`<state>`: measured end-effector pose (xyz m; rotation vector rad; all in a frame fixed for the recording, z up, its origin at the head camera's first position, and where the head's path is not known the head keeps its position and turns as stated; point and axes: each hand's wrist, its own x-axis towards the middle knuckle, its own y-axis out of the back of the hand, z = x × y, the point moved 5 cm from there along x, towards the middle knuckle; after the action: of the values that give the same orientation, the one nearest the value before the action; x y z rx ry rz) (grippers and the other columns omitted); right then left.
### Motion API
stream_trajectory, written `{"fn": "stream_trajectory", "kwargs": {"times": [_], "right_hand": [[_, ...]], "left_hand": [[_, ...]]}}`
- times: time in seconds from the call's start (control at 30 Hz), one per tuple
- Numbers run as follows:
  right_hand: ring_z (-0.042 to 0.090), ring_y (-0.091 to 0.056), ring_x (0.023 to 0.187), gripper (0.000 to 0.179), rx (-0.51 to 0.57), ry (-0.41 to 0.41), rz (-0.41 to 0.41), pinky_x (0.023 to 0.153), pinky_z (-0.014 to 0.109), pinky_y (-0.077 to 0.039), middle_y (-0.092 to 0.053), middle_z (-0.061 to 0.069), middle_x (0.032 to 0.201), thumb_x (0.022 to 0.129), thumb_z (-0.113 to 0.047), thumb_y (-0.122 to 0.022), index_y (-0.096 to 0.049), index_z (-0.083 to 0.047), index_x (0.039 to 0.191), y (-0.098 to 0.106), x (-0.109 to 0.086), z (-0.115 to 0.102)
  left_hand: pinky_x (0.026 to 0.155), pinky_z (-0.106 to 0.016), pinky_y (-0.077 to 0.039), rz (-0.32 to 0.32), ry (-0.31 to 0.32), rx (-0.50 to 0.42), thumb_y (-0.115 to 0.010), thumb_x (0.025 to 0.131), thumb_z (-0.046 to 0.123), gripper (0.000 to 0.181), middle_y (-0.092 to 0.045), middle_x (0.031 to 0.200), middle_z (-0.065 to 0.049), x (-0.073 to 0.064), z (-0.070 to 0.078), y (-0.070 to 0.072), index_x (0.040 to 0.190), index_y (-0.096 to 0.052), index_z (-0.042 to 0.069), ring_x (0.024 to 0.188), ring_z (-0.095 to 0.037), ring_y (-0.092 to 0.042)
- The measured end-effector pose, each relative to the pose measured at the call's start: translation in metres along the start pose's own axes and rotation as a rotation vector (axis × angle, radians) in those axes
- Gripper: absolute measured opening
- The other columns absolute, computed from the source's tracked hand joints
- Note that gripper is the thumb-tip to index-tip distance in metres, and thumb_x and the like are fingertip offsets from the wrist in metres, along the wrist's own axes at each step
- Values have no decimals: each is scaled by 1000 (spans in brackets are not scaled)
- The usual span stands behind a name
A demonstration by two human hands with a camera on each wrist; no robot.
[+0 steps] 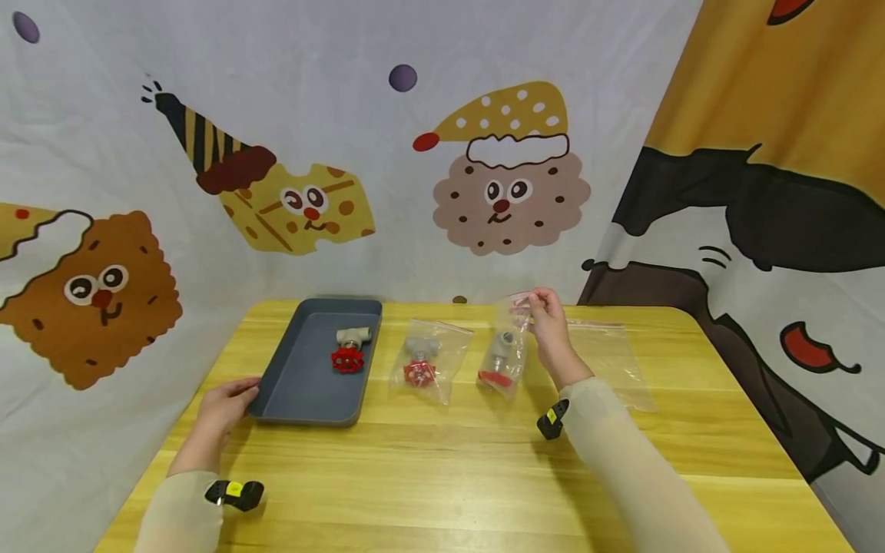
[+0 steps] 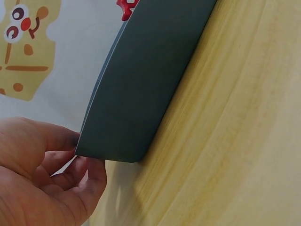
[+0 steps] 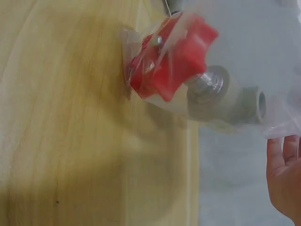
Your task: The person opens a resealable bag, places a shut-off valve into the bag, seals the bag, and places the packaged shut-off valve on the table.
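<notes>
My left hand [image 1: 223, 407] grips the near left corner of a grey tray [image 1: 300, 395], fingers at its rim. Inside the tray, toward its right side, lies a valve with a red handwheel and pale grey body [image 1: 348, 359]. By its top edge, my right hand [image 1: 551, 326] pinches a clear zip bag [image 1: 523, 306] holding a second such valve [image 1: 495, 378]. The right wrist view shows this bagged valve [image 3: 174, 56] hanging with its red wheel low, close over the table. Another bagged valve [image 1: 419, 372] lies between the tray and the held bag.
A flat clear zip bag [image 1: 611, 361] lies on the wooden table [image 1: 442, 476] to the right, partly behind my right forearm. A white curtain [image 1: 332, 46] with cartoon prints hangs right behind the table's far edge.
</notes>
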<state>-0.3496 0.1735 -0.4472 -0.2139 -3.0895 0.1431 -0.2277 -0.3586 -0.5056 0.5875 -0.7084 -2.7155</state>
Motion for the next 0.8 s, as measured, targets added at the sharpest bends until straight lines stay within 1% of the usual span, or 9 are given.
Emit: {"fn": "stream_trajectory", "kwargs": {"times": [0.13,0.2,0.23,0.33,0.37,0.43,0.57,0.7,0.8], "right_hand": [[8,-62,84,11,18,-41,34,71,23,-53,-55,-3,95,103,-23,-36,-45,-17,104,4,2,6],[8,-62,83,11,33,-49,43,72,23,-54,-55,-2,94,103,-22,-36,-45,-16,104,6,4,9],[8,-62,83,10,44,-51,46,72,24,-54,-55,-2,94,103,-22,-36,-45,-16,104,8,4,11],[9,-62,83,11,33,-61,64,72,23,-53,-55,-2,93,103,-22,-36,-45,-15,104,13,6,15],[9,-62,83,11,26,-67,75,71,23,-53,-55,-2,93,103,-23,-36,-45,-16,103,15,6,17],[9,-62,84,11,15,-77,90,72,23,-53,-55,-3,94,103,-24,-36,-44,-17,103,19,7,19],[11,-60,87,10,15,-101,128,75,26,-51,-56,-3,96,103,-26,-36,-44,-19,103,28,6,23],[18,-59,98,9,-6,-140,152,78,27,-50,-58,-2,102,102,-30,-39,-43,-22,102,37,5,26],[24,-56,110,14,-41,-169,135,84,31,-50,-58,-1,108,101,-31,-44,-42,-20,110,43,4,29]], "left_hand": [[83,-39,-51,10,-4,3,-51,98,27,47,-41,142,-26,4,-3,0,136,-48,0,121,-34,-47],[72,-32,-53,25,7,13,-53,97,28,45,-43,141,-23,8,-6,1,135,-51,3,118,-30,-50],[77,-34,-52,4,3,6,-53,97,28,47,-41,142,-24,8,-5,1,136,-49,2,120,-31,-48],[75,-33,-52,0,3,-1,-54,96,29,47,-41,143,-24,9,-5,2,136,-51,3,121,-33,-47],[71,-31,-52,12,8,7,-54,96,29,46,-42,142,-23,9,-5,2,135,-52,4,120,-32,-48],[76,-36,-52,12,5,5,-53,97,28,46,-41,143,-24,7,-3,2,135,-51,3,122,-33,-47],[81,-37,-51,8,-5,11,-50,98,26,46,-39,143,-25,3,0,0,137,-48,0,123,-34,-45],[90,-40,-48,-13,-21,8,-46,100,24,46,-37,144,-27,0,1,-1,138,-45,-2,125,-37,-42],[86,-39,-49,14,-13,16,-47,100,23,45,-39,143,-26,1,0,-1,137,-46,-2,123,-35,-45]]}}
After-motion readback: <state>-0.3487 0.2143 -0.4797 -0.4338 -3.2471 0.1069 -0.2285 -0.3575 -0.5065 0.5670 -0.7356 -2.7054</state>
